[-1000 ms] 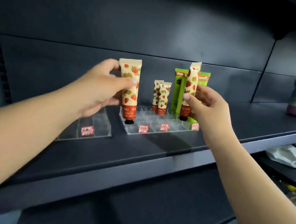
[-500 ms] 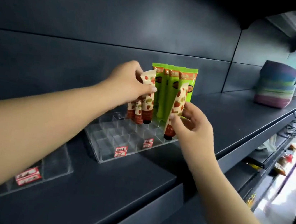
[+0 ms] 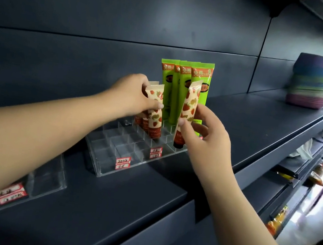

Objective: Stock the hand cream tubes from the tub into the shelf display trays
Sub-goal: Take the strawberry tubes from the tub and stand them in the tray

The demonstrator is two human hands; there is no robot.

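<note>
Both hands' grips pinch glossy strawberry-print tubes, left hand (image 3: 131, 95), right hand (image 3: 206, 132), over clear tray (image 3: 111, 156).

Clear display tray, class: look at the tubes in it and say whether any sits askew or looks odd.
One does. The strawberry tube in the right hand leans left, cap down at the front right of the clear tray, while the green tubes behind stand upright. The left hand grips another strawberry tube, nearly upright. Nothing looks spilled or damaged.

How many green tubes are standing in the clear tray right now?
4 green tubes, upright in a tight overlapping cluster at the back right of the clear tray, behind the strawberry tubes. More may be hidden behind them.
</note>
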